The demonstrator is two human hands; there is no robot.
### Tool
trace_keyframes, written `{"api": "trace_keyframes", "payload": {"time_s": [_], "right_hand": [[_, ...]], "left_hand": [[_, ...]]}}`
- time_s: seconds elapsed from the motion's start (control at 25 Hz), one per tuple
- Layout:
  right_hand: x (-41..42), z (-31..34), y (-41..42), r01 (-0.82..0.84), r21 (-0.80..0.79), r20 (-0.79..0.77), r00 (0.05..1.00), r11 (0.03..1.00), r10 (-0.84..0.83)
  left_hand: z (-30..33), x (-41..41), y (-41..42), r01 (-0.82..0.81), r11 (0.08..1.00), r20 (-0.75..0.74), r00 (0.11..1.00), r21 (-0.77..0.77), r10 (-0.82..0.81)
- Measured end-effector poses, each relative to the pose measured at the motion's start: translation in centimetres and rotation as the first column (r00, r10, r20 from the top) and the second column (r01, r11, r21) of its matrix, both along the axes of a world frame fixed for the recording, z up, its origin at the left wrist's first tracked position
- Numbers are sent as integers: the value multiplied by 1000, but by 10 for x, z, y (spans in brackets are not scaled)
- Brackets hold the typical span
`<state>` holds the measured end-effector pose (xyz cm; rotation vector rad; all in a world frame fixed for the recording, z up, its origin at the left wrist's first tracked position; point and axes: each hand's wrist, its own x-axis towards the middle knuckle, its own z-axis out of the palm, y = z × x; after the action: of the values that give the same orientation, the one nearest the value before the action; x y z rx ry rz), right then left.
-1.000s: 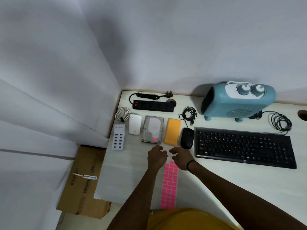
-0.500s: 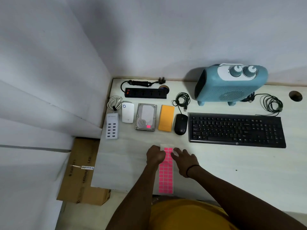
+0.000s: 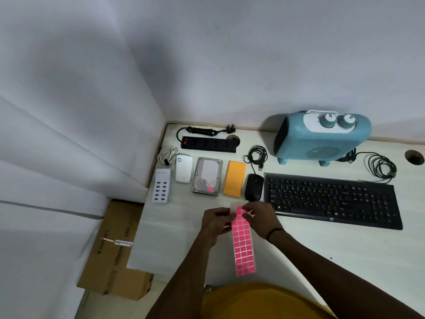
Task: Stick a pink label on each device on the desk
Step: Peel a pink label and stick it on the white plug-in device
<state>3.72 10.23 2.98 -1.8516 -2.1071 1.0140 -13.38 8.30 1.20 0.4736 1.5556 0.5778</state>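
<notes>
A strip of pink labels [image 3: 244, 247] hangs in front of me above the desk's near edge. My left hand [image 3: 216, 223] grips its upper left side. My right hand [image 3: 259, 217] pinches at its top right corner. A hard drive [image 3: 207, 176] carries one pink label [image 3: 210, 188] at its near end. In the same row lie a white USB charging hub [image 3: 161, 185], a white plug-in device [image 3: 183, 168], an orange device [image 3: 234, 179] and a black mouse [image 3: 253, 187]. A black keyboard [image 3: 331, 200], a black power strip [image 3: 208, 143] and a blue fan heater [image 3: 322, 137] stand farther off.
The white desk [image 3: 174, 236] fits into a wall corner. Coiled cables [image 3: 256, 155] lie beside the heater, with more cable [image 3: 380, 166] at the right. A cable hole [image 3: 414, 157] opens at the far right. A cardboard box [image 3: 115, 252] sits on the floor left of the desk.
Both hands drew back from the row of devices to the label strip and lifted its top end off the desk. The camera view shifted.
</notes>
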Motion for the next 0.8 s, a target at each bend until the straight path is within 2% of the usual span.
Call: {"api": "trace_keyframes", "payload": {"time_s": [0.16,0.4,0.6,0.72,0.8], "right_hand": [[-2,15,11,23,92,-81,997,995,-15],[-2,38,13,5,129,-134,991,992,13],[9,37,11,-29,92,-145,988,995,43],[13,31,4,113,20,-250,963,993,-104],[16,25,2,290,-200,-372,861,936,-346]], "left_hand": [[16,1,6,26,996,38,999,81,-29],[34,10,3,19,974,116,992,224,-46],[32,14,-10,84,963,54,994,255,-100],[28,16,-20,32,978,54,998,207,-45],[22,15,-26,-33,989,50,998,142,26]]}}
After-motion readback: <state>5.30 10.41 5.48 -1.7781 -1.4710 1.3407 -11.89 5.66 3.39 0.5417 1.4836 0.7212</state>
